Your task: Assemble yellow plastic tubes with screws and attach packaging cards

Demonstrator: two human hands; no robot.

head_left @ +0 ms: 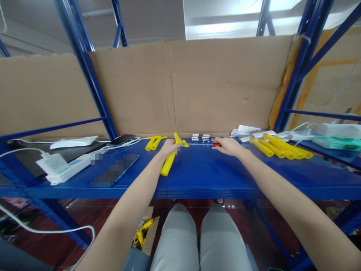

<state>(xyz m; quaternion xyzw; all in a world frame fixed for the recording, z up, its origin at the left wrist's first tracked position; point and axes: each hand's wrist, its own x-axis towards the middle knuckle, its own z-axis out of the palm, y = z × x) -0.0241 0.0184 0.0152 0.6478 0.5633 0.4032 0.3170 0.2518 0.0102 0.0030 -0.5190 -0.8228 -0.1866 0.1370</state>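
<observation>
A small workshop corner, it seems, arranged inside metal shelving.
The blue rack [90, 75] has metal posts, and its shelf [203, 173] serves as the work surface, with cardboard sheets [225, 82] standing behind as a wall. A yellow part [168, 165] and a red-handled tool [216, 144] are held over it, similar parts [282, 148] lie in a row, and a carton [150, 237] below contains more yellow pieces [146, 226].
</observation>
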